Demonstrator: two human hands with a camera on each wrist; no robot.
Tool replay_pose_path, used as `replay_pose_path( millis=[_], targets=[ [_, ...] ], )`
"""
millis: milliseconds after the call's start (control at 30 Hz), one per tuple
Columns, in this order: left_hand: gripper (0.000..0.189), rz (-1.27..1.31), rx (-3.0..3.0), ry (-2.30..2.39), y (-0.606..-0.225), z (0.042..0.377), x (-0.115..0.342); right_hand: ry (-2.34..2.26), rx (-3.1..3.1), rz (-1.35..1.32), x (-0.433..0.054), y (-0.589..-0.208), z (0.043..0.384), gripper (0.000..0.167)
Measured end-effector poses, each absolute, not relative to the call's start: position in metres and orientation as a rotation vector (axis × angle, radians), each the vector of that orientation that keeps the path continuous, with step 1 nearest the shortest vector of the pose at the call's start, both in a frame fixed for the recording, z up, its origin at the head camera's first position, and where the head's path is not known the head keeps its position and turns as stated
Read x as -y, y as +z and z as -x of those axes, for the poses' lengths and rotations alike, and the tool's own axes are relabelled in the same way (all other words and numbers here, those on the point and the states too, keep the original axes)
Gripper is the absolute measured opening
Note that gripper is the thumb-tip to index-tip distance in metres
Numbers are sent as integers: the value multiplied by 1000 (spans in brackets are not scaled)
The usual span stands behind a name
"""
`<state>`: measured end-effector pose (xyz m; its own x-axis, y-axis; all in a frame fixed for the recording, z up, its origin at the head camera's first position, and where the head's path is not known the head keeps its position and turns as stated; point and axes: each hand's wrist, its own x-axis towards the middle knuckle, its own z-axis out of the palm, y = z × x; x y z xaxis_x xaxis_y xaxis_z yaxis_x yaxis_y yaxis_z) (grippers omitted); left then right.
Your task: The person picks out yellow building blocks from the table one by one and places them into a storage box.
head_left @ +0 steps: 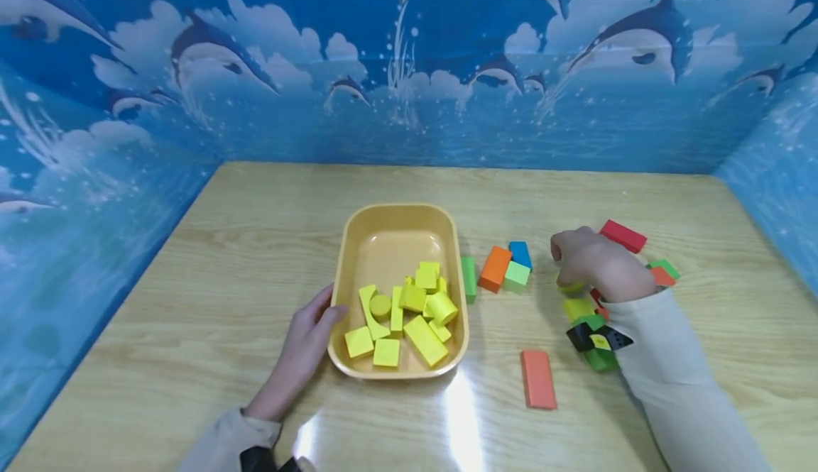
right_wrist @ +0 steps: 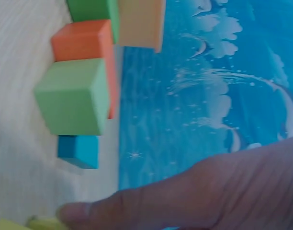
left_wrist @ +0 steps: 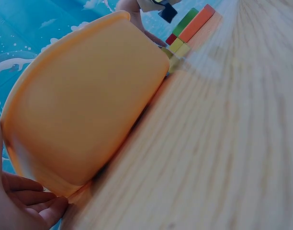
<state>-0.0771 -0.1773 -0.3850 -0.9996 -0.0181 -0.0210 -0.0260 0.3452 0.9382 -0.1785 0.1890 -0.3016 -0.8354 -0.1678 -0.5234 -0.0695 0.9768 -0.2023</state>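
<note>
My left hand (head_left: pixel 309 337) grips the left side of a tan plastic tray (head_left: pixel 354 245), thumb over its rim. In the left wrist view, curled fingers (left_wrist: pixel 29 199) lie against the tray's outer end. Several yellow blocks (head_left: pixel 412 297) of different shapes lie in the near half of the tray. Over a cluster of blocks on the right, my right hand (head_left: pixel 601 262) reaches down with bent fingers. The right wrist view has its thumb tip right at a yellow block (right_wrist: pixel 45 223); the other fingers are hidden, so I cannot tell whether it is pinched.
Right of the tray stand a green block (head_left: pixel 469 279), an orange block (head_left: pixel 495 269), a blue block (head_left: pixel 520 254) and a light green block (head_left: pixel 516 276). A salmon block (head_left: pixel 539 380) lies nearer. A red block (head_left: pixel 623 236) sits beyond the right hand. A dolphin-printed backdrop (head_left: pixel 383 124) borders the table.
</note>
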Motion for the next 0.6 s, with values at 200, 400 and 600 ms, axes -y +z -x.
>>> replay_pose_path(
  millis=[200, 400, 600],
  targets=[
    [49, 34, -2573, 1796, -385, 79, 177, -231, -2566, 314, -184, -310, 184, 20],
    [49, 38, -2564, 1800, -385, 79, 177, -404, -2748, 549, -163, -298, 173, 28],
    [50, 46, -2566, 1803, -386, 78, 177, -732, -2950, 1003, -126, -297, 151, 28]
  ],
)
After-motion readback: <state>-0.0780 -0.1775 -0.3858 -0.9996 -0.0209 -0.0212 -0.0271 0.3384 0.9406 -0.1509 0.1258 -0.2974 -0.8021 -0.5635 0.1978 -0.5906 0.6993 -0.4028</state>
